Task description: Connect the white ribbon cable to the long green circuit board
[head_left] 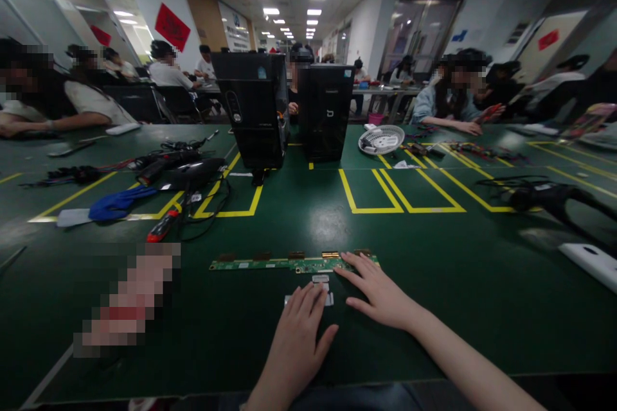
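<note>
A long, narrow green circuit board (270, 265) lies flat on the green table, with several copper-coloured tabs along its far edge. My right hand (380, 292) rests over the board's right end, fingers stretched out and covering part of it. Just nearer to me, my left hand (303, 327) lies palm down, its fingers extended over a small pale flat piece (328, 299) that they partly hide. A smaller light-coloured strip (320, 279) shows between that piece and the board. What lies under my left palm is hidden.
Two black computer towers (325, 115) stand ahead. To the left are a blue glove (118, 203), a red-and-black tool (162, 226) and black cables (166, 157). A white basket (380, 139) sits at back right, a white device (590, 263) at far right. Several people sit around.
</note>
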`<action>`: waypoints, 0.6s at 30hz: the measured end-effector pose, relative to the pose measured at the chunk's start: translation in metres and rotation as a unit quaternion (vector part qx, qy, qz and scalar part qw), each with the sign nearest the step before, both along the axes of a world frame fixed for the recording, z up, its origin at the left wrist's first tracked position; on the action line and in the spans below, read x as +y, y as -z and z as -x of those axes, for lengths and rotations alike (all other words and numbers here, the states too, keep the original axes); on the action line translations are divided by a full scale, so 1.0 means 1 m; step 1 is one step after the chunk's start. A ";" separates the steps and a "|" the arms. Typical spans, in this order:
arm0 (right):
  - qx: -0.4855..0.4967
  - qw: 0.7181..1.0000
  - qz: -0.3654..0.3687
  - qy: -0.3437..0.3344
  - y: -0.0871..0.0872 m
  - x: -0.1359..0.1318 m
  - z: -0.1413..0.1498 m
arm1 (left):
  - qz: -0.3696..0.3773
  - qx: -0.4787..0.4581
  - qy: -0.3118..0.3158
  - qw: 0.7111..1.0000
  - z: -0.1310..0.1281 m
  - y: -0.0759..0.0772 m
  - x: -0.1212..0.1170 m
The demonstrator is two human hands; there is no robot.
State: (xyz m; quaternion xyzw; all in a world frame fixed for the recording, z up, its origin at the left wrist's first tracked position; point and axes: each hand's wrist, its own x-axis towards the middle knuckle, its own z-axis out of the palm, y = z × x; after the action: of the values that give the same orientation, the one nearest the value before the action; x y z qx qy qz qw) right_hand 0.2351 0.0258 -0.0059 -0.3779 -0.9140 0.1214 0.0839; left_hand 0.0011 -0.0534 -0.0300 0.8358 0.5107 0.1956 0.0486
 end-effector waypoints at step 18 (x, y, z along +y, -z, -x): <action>-0.014 1.000 0.004 0.012 0.005 0.003 0.000 | -0.026 0.015 0.013 0.999 -0.015 0.004 0.005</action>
State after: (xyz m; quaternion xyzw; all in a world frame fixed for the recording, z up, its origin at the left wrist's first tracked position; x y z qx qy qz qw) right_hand 0.2346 0.0285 -0.0109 -0.3906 -0.9101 0.1188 0.0714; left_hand 0.0157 -0.0487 -0.0341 0.8462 0.4953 0.1955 0.0213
